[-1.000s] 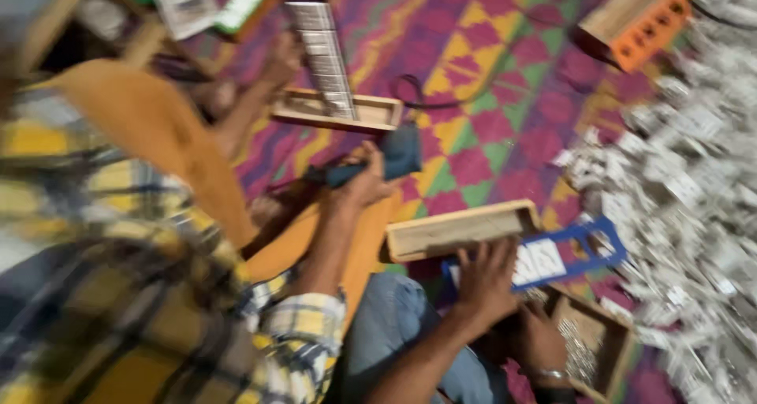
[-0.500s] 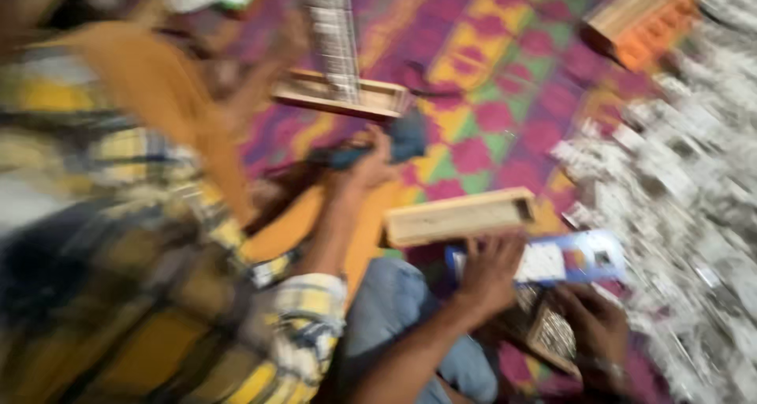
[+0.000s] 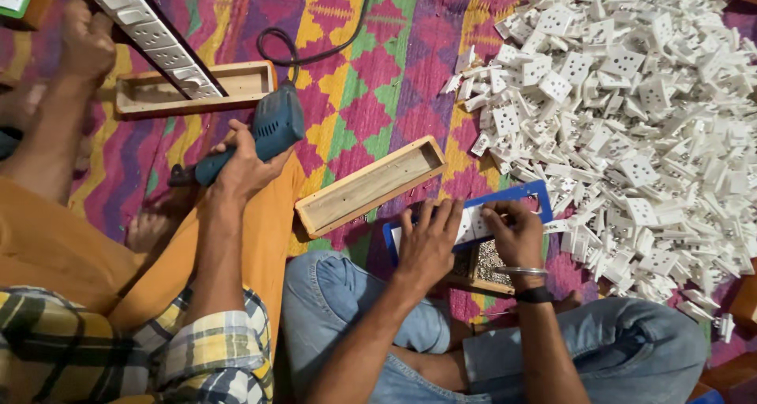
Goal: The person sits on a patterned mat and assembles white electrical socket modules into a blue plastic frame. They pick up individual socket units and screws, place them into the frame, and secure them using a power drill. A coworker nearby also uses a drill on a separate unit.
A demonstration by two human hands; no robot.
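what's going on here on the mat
The person's left hand and right hand press white socket pieces into a blue frame over their lap, above a small box of screws. A co-worker's hand beside them grips a blue power drill. An empty wooden box lies between them; a heap of white sockets sits to the right.

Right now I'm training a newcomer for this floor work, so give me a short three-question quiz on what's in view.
1. True or false: the co-worker's hand holds a blue-green power drill.
2. Where does the pile of white socket plates lie? A: to the person's left. B: to the person's right. C: on the co-worker's lap.
3. Fill in: the left hand and right hand rest on a ____ frame fitted with white sockets.
Key: 1 true; 2 B; 3 blue.
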